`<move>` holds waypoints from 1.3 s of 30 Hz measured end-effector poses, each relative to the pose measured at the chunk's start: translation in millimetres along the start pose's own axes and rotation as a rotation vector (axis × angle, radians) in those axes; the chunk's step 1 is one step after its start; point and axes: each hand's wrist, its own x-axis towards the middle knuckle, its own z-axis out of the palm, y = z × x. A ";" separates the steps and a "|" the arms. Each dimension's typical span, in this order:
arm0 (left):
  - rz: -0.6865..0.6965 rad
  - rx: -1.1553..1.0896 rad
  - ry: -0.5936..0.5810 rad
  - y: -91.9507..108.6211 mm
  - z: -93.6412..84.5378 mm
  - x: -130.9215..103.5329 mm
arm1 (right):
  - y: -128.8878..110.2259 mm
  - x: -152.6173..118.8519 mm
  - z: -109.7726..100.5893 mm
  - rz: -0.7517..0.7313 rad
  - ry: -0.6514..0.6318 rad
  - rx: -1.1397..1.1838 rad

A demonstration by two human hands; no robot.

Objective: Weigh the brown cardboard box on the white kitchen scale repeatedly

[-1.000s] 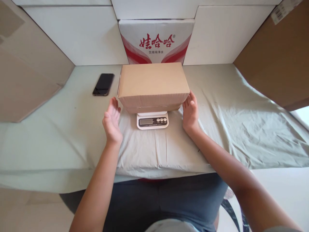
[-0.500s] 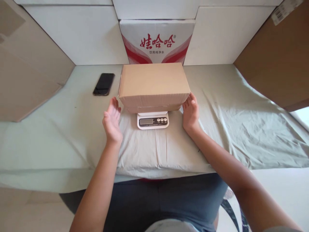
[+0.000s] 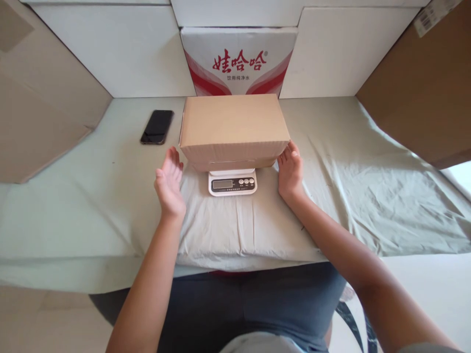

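A brown cardboard box rests on a small white digital scale, covering most of its platform. The scale's display and three round buttons face me, and no digits can be made out. My left hand is open beside the box's left front corner, palm turned inward, with a gap between them. At the right front corner my right hand is also open, its fingers extended close along the box's side. Whether those fingertips touch the cardboard is hidden.
A black phone lies left of the box on the pale green cloth. Behind stands a white and red carton among white boxes. Large brown cartons flank the table at left and right.
Both hands and the box hold almost the same positions. The whole view has shifted very slightly.
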 end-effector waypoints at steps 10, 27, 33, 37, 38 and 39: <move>-0.014 0.060 0.015 4.4 2.0 0.5 | -3.6 -0.1 2.5 0.012 0.002 -0.001; 0.004 0.021 -0.011 1.4 0.3 0.8 | -10.2 -2.5 7.3 0.041 0.030 0.015; -0.013 0.011 0.011 4.4 2.7 0.0 | -10.5 -2.0 8.1 0.047 0.026 0.005; -0.011 0.031 0.009 4.5 3.4 -0.1 | -10.6 -1.5 8.3 0.048 0.020 -0.003; -0.009 0.036 0.007 4.1 3.2 0.1 | -10.8 -1.4 8.3 0.048 0.019 -0.001; -0.009 0.037 0.006 3.7 2.9 0.4 | -10.9 -1.4 8.1 0.048 0.018 0.001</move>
